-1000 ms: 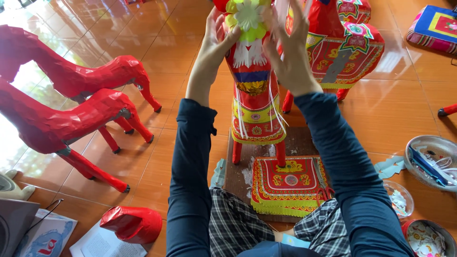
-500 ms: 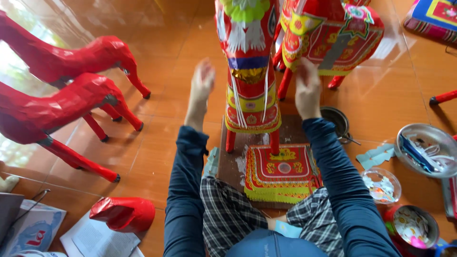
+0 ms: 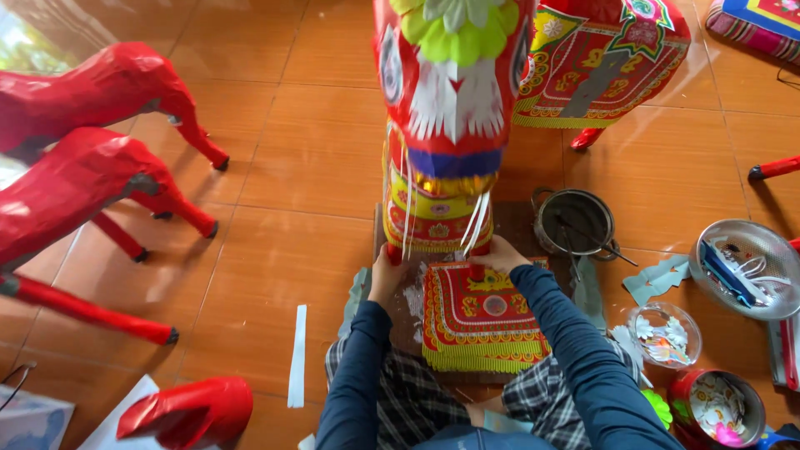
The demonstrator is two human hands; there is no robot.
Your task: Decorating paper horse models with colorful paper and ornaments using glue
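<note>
My left hand (image 3: 388, 275) is clenched around one front leg of the decorated paper horse (image 3: 446, 125), my right hand (image 3: 498, 254) around the other; it stands on the board (image 3: 400, 308) before my knees.

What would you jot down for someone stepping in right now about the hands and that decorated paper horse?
Left hand: grips the decorated paper horse at one front leg.
Right hand: grips the other front leg.
Horse stands upright on the dark board, its front legs at the patterned red-and-yellow paper panel.
Glue pot and bowls of cut-outs sit to the right.
Done: head and chest decorated.
Left: plain red horses at left are bare.
</note>
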